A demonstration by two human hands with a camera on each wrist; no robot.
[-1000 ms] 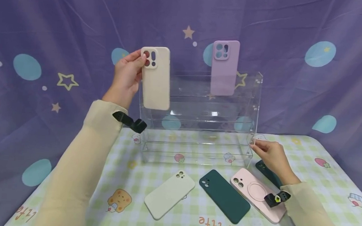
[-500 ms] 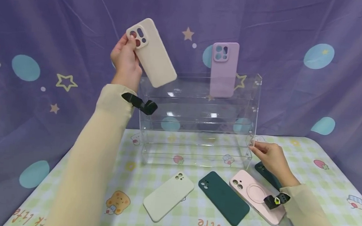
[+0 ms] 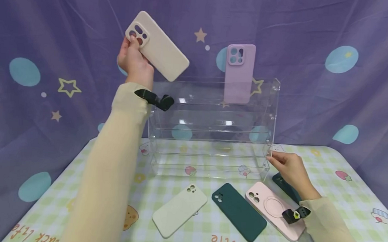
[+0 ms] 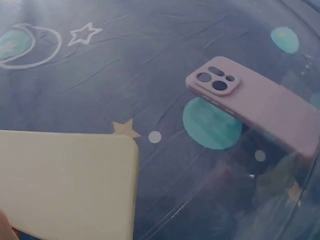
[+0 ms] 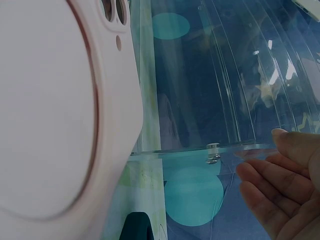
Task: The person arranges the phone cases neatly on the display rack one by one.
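Observation:
My left hand (image 3: 133,47) pinches a beige phone case (image 3: 160,48) by its camera end. It holds the case tilted in the air above the left top corner of a clear acrylic tiered rack (image 3: 209,136). In the left wrist view the beige case (image 4: 67,182) fills the lower left. A lilac case (image 3: 238,73) (image 4: 255,102) stands upright on the rack's top tier. My right hand (image 3: 272,157) rests its straight fingers (image 5: 272,187) against the rack's lower right front corner (image 5: 215,147) and holds nothing.
On the checked tablecloth (image 3: 336,196) in front of the rack lie a pale green case (image 3: 179,210), a dark green case (image 3: 239,211) and a pink case with a ring (image 3: 273,211) (image 5: 55,110). Another dark case (image 3: 286,186) lies partly under my right wrist. A purple curtain hangs behind.
My left hand has lifted the beige case up and to the left, from in front of the rack to above it, and tilted it. The right hand has stayed at the rack's corner.

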